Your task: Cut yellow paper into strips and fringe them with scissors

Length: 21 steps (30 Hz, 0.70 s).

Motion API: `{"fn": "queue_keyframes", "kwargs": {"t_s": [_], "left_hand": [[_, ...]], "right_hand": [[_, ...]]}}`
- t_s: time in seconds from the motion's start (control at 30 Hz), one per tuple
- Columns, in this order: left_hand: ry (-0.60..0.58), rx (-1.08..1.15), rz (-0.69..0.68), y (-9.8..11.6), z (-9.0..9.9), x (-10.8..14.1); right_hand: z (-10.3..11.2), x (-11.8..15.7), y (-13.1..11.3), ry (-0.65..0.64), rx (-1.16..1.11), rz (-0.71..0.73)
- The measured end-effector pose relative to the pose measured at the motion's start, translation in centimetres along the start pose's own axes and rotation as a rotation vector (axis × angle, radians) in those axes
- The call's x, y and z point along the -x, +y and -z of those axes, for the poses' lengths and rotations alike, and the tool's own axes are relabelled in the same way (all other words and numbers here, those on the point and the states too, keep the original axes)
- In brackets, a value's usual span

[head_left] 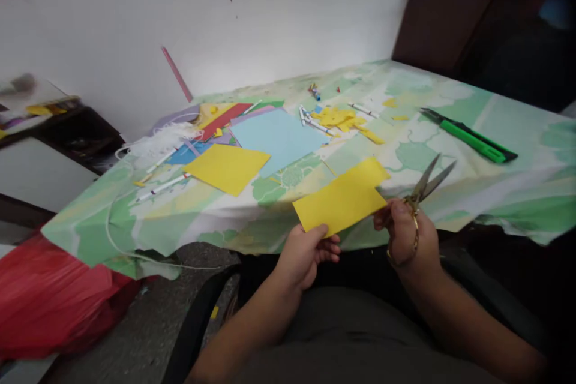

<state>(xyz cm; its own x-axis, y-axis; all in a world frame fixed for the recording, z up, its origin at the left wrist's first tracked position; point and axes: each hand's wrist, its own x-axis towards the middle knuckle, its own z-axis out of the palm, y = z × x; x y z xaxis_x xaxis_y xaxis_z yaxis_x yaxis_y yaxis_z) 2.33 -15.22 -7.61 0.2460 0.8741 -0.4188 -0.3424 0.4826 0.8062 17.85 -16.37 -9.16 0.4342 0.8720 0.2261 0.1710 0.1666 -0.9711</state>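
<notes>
A yellow paper piece (339, 198) with a notch in its right end is held at its lower left edge by my left hand (306, 255), thumb on top. My right hand (409, 234) is closed around the gold handles of a pair of scissors (425, 183), whose blades stand apart and point up and right. Its fingertips are at the right end of the paper. On the table to the left lie a yellow sheet (228, 168) and a light blue sheet (279, 138).
On the patterned tablecloth (216, 222) lie a green cutter (472, 139), yellow scraps (339, 119), several markers, a red sheet (225, 122) and white string (162, 141). A red plastic bag (58, 297) is at the lower left. A white wall stands behind the table.
</notes>
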Motion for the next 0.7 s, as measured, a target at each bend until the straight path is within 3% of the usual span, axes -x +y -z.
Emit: {"fn": "queue_keyframes", "kwargs": {"t_s": [0.07, 0.17, 0.23, 0.33, 0.43, 0.5, 0.57, 0.7], "left_hand": [[0.038, 0.015, -0.067, -0.7, 0.4, 0.0], [0.126, -0.005, -0.196, -1.0, 1.1, -0.1], [0.155, -0.059, -0.234, -0.8, 1.6, 0.2], [0.155, -0.126, -0.276, -0.7, 2.6, 0.8], [0.191, -0.178, -0.314, -0.8, 3.8, 1.1], [0.225, -0.192, -0.325, -1.0, 4.3, 0.9], [0.222, -0.195, -0.323, -1.1, 4.5, 0.6], [0.159, -0.205, -0.299, -1.0, 4.2, 0.4]], "right_hand": [[0.3, 0.5, 0.3, 0.087, -0.010, 0.009], [1.5, 1.7, 1.2, 0.024, 0.109, -0.045], [2.2, 2.8, 1.7, -0.141, 0.307, -0.076], [2.1, 4.5, 2.0, -0.462, 0.520, 0.006], [0.9, 5.7, 2.0, -0.828, 0.494, 0.120], [-0.1, 6.1, 2.2, -1.000, 0.479, 0.138], [-0.9, 6.2, 2.5, -1.046, 0.495, 0.121], [-1.4, 5.8, 2.5, -0.970, 0.505, 0.081]]}}
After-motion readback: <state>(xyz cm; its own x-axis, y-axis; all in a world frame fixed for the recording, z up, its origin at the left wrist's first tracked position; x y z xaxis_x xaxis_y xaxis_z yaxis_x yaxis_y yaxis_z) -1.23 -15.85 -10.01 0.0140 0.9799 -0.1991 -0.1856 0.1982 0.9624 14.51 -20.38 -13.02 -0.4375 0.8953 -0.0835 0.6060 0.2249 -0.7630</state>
